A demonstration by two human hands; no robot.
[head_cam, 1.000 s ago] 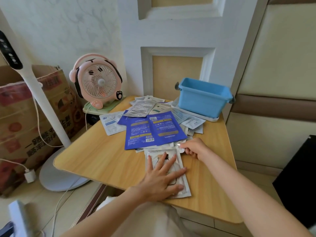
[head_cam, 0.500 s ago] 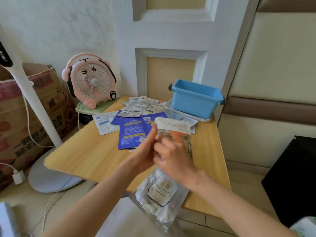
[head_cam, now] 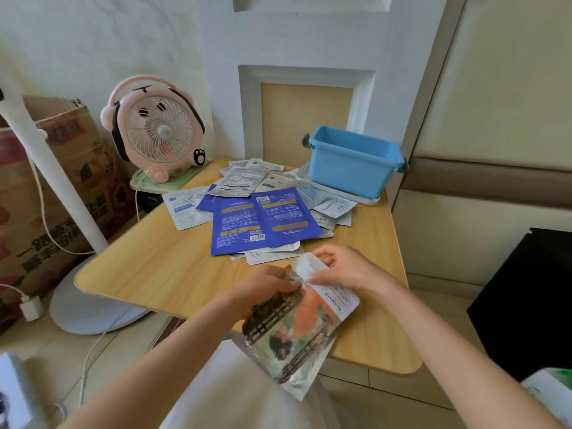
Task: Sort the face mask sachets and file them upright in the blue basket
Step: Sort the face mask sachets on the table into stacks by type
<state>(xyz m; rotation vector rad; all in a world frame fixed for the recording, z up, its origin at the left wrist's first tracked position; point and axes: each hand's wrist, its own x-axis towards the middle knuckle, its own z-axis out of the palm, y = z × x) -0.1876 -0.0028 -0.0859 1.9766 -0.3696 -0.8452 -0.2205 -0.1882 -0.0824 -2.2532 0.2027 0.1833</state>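
Both hands hold a small stack of face mask sachets (head_cam: pixel 297 323) over the table's near edge, tilted and hanging toward my lap. My left hand (head_cam: pixel 266 287) grips the stack's upper left; my right hand (head_cam: pixel 343 267) pinches the white top edge of the front sachet. A loose pile of sachets (head_cam: pixel 263 218) lies mid-table, two dark blue ones on top, white and silver ones beneath. The blue basket (head_cam: pixel 353 168) stands at the table's far right corner on a white tray; what is inside it is hidden.
A pink desk fan (head_cam: pixel 158 134) stands at the far left corner of the wooden table (head_cam: pixel 148 267). A white floor-fan pole and base (head_cam: pixel 77 227) and a cardboard box (head_cam: pixel 37 193) are to the left. A black object (head_cam: pixel 526 305) sits right of the table.
The sachet that lay flat under my left hand has been lifted off the table. Both hands now hold the stack lower and nearer me, with a different, picture-printed face showing.
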